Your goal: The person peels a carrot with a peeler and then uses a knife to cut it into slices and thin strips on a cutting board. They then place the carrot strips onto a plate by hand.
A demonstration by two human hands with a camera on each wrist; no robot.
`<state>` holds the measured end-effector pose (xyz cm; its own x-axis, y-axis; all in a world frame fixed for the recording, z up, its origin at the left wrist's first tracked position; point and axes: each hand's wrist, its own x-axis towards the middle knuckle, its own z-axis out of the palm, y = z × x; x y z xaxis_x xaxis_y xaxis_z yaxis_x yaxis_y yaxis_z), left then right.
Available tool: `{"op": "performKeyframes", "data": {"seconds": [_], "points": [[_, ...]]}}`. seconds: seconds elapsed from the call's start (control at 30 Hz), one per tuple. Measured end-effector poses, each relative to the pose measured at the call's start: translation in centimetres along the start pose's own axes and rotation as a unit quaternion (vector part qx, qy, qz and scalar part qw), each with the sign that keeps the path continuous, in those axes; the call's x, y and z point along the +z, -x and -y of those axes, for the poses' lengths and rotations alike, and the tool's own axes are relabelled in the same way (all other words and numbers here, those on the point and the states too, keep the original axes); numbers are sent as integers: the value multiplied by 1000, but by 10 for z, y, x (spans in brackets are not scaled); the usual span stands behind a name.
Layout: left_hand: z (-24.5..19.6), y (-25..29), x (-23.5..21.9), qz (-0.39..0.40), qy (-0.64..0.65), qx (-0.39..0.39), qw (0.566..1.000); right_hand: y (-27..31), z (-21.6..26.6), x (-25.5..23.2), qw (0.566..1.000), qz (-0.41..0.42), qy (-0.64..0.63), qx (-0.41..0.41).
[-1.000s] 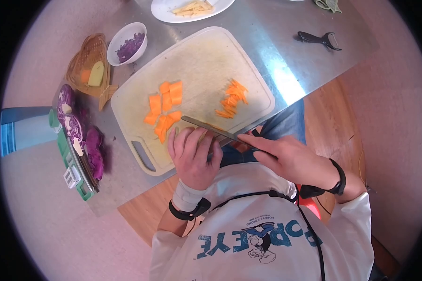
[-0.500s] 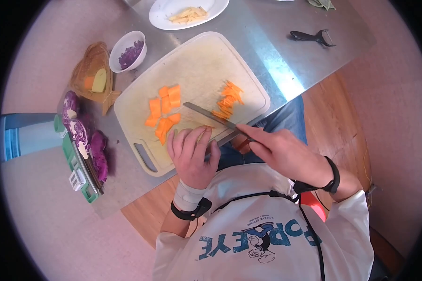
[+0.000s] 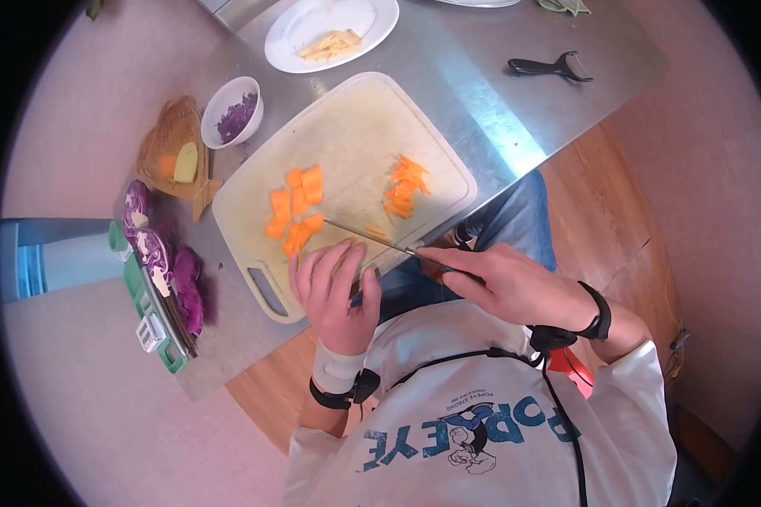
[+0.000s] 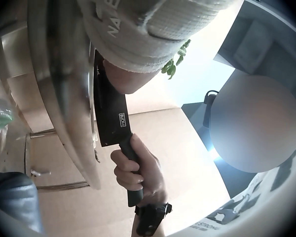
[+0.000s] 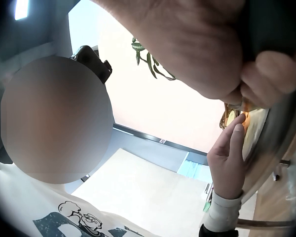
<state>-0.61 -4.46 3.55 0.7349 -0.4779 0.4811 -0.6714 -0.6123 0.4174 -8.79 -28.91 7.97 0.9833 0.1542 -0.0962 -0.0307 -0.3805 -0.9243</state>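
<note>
My right hand (image 3: 520, 283) grips the black handle of a kitchen knife (image 3: 364, 232). In the left wrist view the broad dark blade (image 4: 112, 116) stands on edge. Seen from the head, it points left across the near side of a white cutting board (image 3: 355, 106). My left hand (image 3: 334, 296) lies at the board's near edge, fingers extended close beside the blade and thumb apart. Flat carrot slices (image 3: 311, 184) lie just beyond those fingers. To the right is a pile of thin carrot strips (image 3: 407, 182), and a few strips (image 3: 377, 232) lie along the blade.
Beyond the board are a plate of pale strips (image 3: 334, 13), a bowl of shredded purple cabbage (image 3: 220, 97) and a wicker basket (image 3: 152, 156). Cut purple cabbage (image 3: 155, 253) and a green-framed slicer (image 3: 135, 279) lie left. A black peeler (image 3: 537, 66) rests on the metal table, right.
The knife swung away from my left hand toward the strips, then came back beside the fingers. My left hand shifted slightly left and its thumb spread. The whole head view has drifted a little.
</note>
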Motion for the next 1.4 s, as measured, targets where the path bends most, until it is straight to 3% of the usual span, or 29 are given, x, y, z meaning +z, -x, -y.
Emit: {"op": "performKeyframes", "data": {"seconds": [0.13, 0.23, 0.47, 0.53, 0.67, 0.8, 0.87, 0.97, 1.4], "points": [[0, 0, 1, -3, -5, -7, 1000, -5, -10, -8, 999, -37, 15, -12], [-1, -5, 5, -6, 5, -1, 1000, -6, -2, -22, 999, -18, -18, 32], [-2, -23, 10, -14, 11, 21, 1000, 6, 7, -26, 999, -26, 22, 25], [-1, -27, 9, -31, 13, 26, 999, 9, 1, -20, 989, -76, 124, -39], [-3, -36, -1, -93, 6, 28, 995, 14, -4, -13, 962, -109, 245, -49], [-19, -55, -11, -60, -16, 60, 996, 15, -14, -8, 938, -131, 312, -75], [-27, -65, -6, -5, 2, 97, 995, 17, -17, -7, 932, -134, 326, -81], [-27, -70, 8, 16, -9, 131, 991, 19, -19, -6, 925, -151, 333, -103], [-29, -87, 21, 79, -33, 122, 989, 24, -28, -2, 914, -131, 373, -95]]}}
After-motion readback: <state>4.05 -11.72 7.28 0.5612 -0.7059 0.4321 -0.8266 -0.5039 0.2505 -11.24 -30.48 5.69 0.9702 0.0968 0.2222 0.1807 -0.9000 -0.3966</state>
